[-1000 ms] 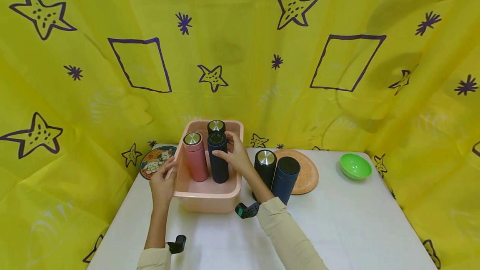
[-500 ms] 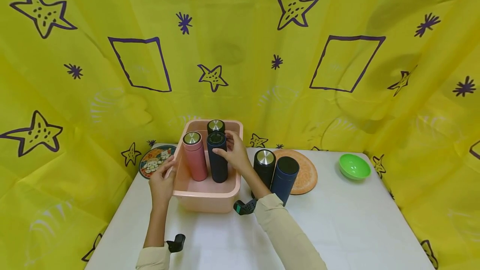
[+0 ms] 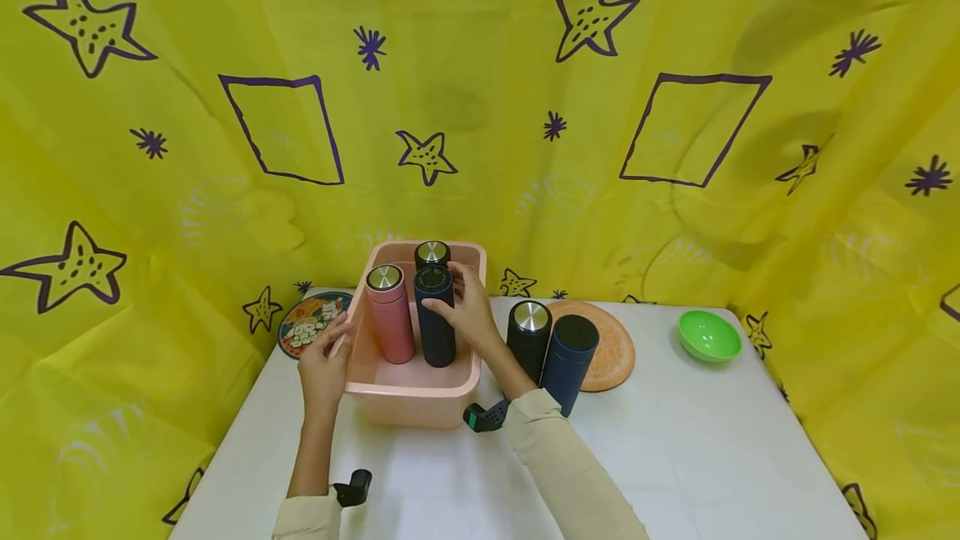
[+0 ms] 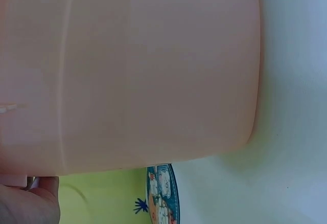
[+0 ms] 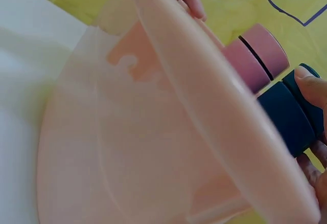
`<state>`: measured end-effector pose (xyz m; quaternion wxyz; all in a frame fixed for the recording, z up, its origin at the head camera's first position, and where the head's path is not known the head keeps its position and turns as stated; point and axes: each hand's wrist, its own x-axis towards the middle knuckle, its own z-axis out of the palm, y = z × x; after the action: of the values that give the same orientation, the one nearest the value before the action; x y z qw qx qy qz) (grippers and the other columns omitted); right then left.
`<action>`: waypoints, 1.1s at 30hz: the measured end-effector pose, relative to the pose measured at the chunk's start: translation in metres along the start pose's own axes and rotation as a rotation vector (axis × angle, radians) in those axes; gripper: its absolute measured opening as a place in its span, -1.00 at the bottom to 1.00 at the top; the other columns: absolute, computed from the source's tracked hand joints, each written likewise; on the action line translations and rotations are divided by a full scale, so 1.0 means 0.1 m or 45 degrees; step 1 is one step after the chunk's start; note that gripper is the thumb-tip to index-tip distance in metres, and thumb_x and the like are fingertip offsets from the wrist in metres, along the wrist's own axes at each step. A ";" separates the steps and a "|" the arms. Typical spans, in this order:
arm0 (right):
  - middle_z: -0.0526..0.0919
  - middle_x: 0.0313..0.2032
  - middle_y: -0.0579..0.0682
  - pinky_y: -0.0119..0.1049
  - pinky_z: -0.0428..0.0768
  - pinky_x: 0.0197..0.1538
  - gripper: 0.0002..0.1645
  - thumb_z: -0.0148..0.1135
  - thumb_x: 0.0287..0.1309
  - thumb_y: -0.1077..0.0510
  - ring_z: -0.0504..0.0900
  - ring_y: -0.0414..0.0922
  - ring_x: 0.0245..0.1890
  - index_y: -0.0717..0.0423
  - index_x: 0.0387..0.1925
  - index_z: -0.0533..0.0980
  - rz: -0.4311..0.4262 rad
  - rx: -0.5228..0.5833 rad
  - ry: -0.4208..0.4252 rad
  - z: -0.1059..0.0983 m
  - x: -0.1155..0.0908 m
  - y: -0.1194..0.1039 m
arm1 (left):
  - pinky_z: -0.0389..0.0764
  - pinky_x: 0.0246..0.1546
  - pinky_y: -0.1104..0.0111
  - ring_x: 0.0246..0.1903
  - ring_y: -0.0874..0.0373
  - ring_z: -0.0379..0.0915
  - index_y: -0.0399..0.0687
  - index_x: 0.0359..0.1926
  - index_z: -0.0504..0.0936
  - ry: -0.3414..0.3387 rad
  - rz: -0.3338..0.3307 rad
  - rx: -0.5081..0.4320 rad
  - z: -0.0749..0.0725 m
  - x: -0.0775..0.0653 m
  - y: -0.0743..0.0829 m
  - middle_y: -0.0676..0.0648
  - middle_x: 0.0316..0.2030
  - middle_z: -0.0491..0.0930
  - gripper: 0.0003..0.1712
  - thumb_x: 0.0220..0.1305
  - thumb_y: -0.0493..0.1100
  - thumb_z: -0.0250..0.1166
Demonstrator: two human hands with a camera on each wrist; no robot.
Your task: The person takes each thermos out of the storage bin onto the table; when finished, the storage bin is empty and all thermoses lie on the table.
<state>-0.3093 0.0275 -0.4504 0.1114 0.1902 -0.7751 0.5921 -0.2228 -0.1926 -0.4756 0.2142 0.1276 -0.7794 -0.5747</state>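
Tub (image 3: 420, 411), pink, stands on the bench (image 3: 712, 440) — the left hand (image 3: 325, 365) pinches its left rim, the right hand (image 3: 468, 307) grips a dark blue bottle (image 3: 437, 332) inside, near its top. Beside that stands a pink bottle (image 3: 393, 323), behind it a black bottle (image 3: 432, 252).

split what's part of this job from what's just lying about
Likely in the job:
pink tub
navy flask in right hand
pink flask
inner black flask
outer black flask
blue flask

Lying about:
green bowl
orange-slice mat
patterned round mat
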 end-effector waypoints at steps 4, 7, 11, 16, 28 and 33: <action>0.45 0.17 0.24 -0.03 0.53 0.28 -0.12 0.51 -0.02 0.17 0.52 0.15 0.17 0.30 0.29 0.29 0.000 -0.022 0.003 0.00 0.01 0.00 | 0.40 0.30 0.25 0.35 0.04 0.33 -0.24 0.03 0.67 -0.003 -0.004 -0.018 0.01 0.01 0.01 -0.05 0.24 0.54 -0.72 0.33 -0.35 0.21; 0.46 0.16 0.22 -0.03 0.54 0.27 -0.14 0.51 -0.02 0.15 0.53 0.14 0.16 0.28 0.28 0.30 0.000 -0.047 -0.001 0.00 0.02 0.00 | 0.40 0.29 0.38 0.34 0.06 0.34 -0.23 0.02 0.68 0.000 0.002 -0.021 0.01 0.01 0.01 -0.04 0.24 0.55 -0.73 0.34 -0.35 0.21; 0.45 0.15 0.23 0.02 0.53 0.27 -0.14 0.52 -0.03 0.15 0.52 0.17 0.15 0.29 0.27 0.31 0.006 -0.067 -0.012 0.01 0.03 0.01 | 0.41 0.20 0.60 0.33 0.06 0.35 -0.23 0.02 0.68 0.001 -0.006 -0.014 0.01 0.00 0.01 -0.03 0.23 0.55 -0.73 0.34 -0.33 0.21; 0.45 0.19 0.25 0.07 0.51 0.28 -0.11 0.53 -0.05 0.14 0.52 0.18 0.17 0.29 0.28 0.30 0.037 -0.114 -0.017 0.02 0.02 0.02 | 0.42 0.19 0.59 0.32 0.09 0.37 -0.20 0.03 0.68 0.007 -0.021 -0.012 0.01 0.00 0.00 0.00 0.23 0.56 -0.72 0.33 -0.31 0.23; 0.51 0.17 0.21 -0.07 0.61 0.20 -0.11 0.53 -0.04 0.02 0.56 0.09 0.14 0.24 0.27 0.33 0.070 -0.299 -0.017 0.03 0.03 -0.01 | 0.41 0.25 0.42 0.32 0.06 0.36 -0.22 0.04 0.67 0.003 -0.005 -0.020 0.01 0.01 0.00 -0.03 0.23 0.56 -0.72 0.34 -0.32 0.21; 0.51 0.15 0.21 -0.08 0.61 0.19 -0.13 0.53 -0.04 0.03 0.56 0.09 0.14 0.26 0.25 0.36 0.072 -0.315 -0.026 0.02 0.01 -0.02 | 0.40 0.28 0.27 0.34 0.05 0.34 -0.21 0.04 0.67 -0.003 -0.023 -0.009 0.01 -0.01 0.00 -0.03 0.24 0.54 -0.72 0.35 -0.32 0.20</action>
<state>-0.3090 0.0248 -0.4495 0.1092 0.1591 -0.8484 0.4929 -0.2227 -0.1913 -0.4756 0.2085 0.1331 -0.7764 -0.5796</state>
